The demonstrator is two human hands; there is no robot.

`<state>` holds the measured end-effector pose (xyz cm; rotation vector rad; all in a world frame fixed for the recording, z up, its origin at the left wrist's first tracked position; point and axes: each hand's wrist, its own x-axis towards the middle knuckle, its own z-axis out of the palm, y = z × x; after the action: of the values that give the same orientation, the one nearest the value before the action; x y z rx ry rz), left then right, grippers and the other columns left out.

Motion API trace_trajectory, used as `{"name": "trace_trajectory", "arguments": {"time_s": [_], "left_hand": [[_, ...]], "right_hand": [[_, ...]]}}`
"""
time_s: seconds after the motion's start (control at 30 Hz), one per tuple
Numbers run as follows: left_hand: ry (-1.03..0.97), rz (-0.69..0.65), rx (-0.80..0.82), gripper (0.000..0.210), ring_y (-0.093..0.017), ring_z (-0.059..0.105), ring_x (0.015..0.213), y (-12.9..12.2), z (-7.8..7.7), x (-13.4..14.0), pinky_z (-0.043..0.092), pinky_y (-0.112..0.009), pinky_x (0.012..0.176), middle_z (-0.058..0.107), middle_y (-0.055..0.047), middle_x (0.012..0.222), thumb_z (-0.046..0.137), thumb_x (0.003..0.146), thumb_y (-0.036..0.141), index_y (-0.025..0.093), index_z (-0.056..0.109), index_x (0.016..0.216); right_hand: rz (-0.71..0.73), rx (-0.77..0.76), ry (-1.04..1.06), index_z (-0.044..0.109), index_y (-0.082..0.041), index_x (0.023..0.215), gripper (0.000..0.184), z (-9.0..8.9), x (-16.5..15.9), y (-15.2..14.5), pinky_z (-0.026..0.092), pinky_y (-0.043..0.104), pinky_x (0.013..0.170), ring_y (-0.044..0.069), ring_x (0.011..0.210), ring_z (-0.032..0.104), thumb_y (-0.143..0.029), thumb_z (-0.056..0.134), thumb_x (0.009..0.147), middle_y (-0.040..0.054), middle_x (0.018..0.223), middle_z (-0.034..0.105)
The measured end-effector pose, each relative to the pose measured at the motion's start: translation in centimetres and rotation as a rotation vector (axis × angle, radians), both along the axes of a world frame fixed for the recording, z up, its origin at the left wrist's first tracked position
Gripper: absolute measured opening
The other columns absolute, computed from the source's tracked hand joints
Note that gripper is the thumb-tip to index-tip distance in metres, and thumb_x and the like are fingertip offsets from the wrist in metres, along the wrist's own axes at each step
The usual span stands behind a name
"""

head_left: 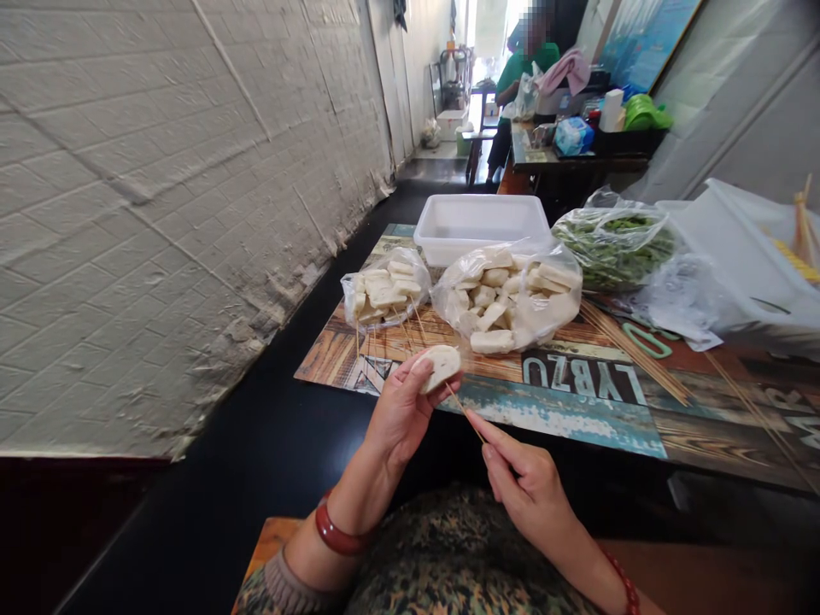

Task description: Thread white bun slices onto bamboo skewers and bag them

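Between the thumb and fingers of my left hand [403, 410] is a flat, pale oval slice of food [442, 366]. My right hand [529, 478] pinches a thin wooden skewer [466, 413], whose upper end meets the slice's lower edge; how deep it goes in I cannot tell. Beyond my hands lies an open plastic bag of loose white slices [493, 290]. To its left, a smaller bag [388, 295] holds similar slices on skewers, with the sticks pointing toward me.
Loose skewers [634, 350] and green-handled scissors [647, 340] lie to the right. Behind are a white plastic tub [483, 226], a bag of green vegetables [615, 243] and a tilted white bin [749, 256]. A wall [160, 213] runs along the left. A person in green [529, 64] stands far back.
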<state>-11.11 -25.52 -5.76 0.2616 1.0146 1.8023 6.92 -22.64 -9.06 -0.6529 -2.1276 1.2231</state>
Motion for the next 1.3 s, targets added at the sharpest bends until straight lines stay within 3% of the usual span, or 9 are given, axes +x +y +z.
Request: {"name": "trace_trajectory", "arguments": {"time_s": [0.4,0.57,0.8,0.9,1.0,1.1,1.3], "left_hand": [[0.088,0.0,0.001,0.031,-0.021,0.071,0.083,-0.4,0.0,0.8,0.058,-0.033,0.077,0.076,-0.008,0.093,0.08,0.072,0.03,0.014,0.074,0.099],[0.118,-0.029,0.021,0.028,-0.021,0.071,0.085,-0.7,-0.4,1.2,0.056,-0.033,0.08,0.075,-0.009,0.096,0.077,0.077,0.031,0.015,0.074,0.1],[0.071,-0.04,0.057,0.048,-0.022,0.069,0.086,-1.0,1.2,1.0,0.057,-0.036,0.079,0.075,-0.01,0.097,0.078,0.074,0.04,0.018,0.069,0.115],[0.071,-0.059,0.063,0.046,-0.019,0.069,0.079,-1.2,1.6,1.1,0.055,-0.029,0.074,0.075,-0.009,0.091,0.078,0.074,0.042,0.018,0.071,0.112],[0.172,-0.075,0.067,0.034,-0.015,0.067,0.076,-1.6,1.5,1.5,0.051,-0.022,0.072,0.075,-0.007,0.089,0.08,0.072,0.037,0.017,0.076,0.099],[0.304,-0.104,0.081,0.028,-0.016,0.066,0.079,-2.3,1.6,2.1,0.051,-0.023,0.072,0.075,-0.006,0.091,0.078,0.074,0.037,0.021,0.078,0.097],[0.593,-0.104,0.063,0.023,-0.02,0.067,0.077,-3.4,2.9,2.5,0.051,-0.026,0.07,0.076,-0.005,0.088,0.074,0.076,0.032,0.024,0.079,0.097]], "right_hand": [[-0.019,-0.018,0.018,0.062,-0.003,0.131,0.044,-0.1,-0.4,0.1,0.044,0.02,0.044,0.011,0.037,0.043,-0.021,0.041,0.096,-0.0057,0.046,0.044],[-0.035,-0.017,0.019,0.063,-0.008,0.131,0.043,-0.8,-0.3,0.1,0.043,0.02,0.04,0.011,0.036,0.043,-0.022,0.042,0.096,-0.0062,0.045,0.045],[0.02,-0.002,0.054,0.058,-0.013,0.136,0.041,-1.6,0.0,0.2,0.048,0.019,0.045,0.011,0.037,0.053,-0.021,0.04,0.099,-0.007,0.046,0.053],[0.001,0.078,0.071,0.062,-0.014,0.129,0.038,-2.3,0.1,0.3,0.049,0.018,0.044,0.011,0.036,0.055,-0.021,0.041,0.099,-0.0073,0.045,0.055],[-0.029,0.129,0.053,0.069,-0.016,0.112,0.03,-3.0,0.5,0.4,0.048,0.018,0.042,0.011,0.034,0.056,-0.025,0.043,0.099,-0.0065,0.045,0.057],[-0.1,0.19,0.038,0.072,-0.019,0.096,0.028,-3.8,1.0,0.2,0.049,0.02,0.041,0.012,0.036,0.058,-0.032,0.047,0.098,-0.0049,0.046,0.059],[-0.279,0.263,0.063,0.073,-0.023,0.088,0.034,-4.2,1.2,-0.9,0.049,0.023,0.039,0.015,0.038,0.061,-0.043,0.047,0.097,-0.0018,0.048,0.063]]}}
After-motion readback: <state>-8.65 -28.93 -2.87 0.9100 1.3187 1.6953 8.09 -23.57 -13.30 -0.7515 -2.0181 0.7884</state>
